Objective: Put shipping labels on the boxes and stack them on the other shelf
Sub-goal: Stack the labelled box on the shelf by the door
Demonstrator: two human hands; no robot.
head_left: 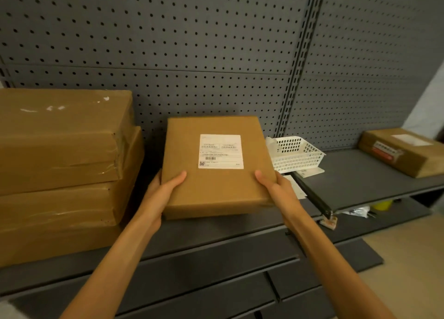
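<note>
A flat rectangular brown cardboard box (216, 167) is gripped at its near corners by both hands: the left hand (163, 191) has its thumb laid over the top face and the rest of the fingers hidden under the left edge, and the right hand (276, 186) mirrors it on the right edge. The box sits over the dark grey metal shelf (216, 232); whether it rests on the shelf or is held just above cannot be told. One white rectangular paper shipping label (220, 151), printed with text, a barcode and a square code, is stuck flat on the box's smooth top.

To the left stands a stack of three larger brown cardboard cartons (64, 170), their faces glossy with clear wrinkled tape. To the right, one white perforated plastic basket (296, 154) sits beside the box, with white paper slips (296, 186) lying near it. On the neighbouring grey shelf (355, 182) lies one more brown labelled box (403, 150). Behind everything runs a grey metal pegboard (192, 42) dotted with round holes.
</note>
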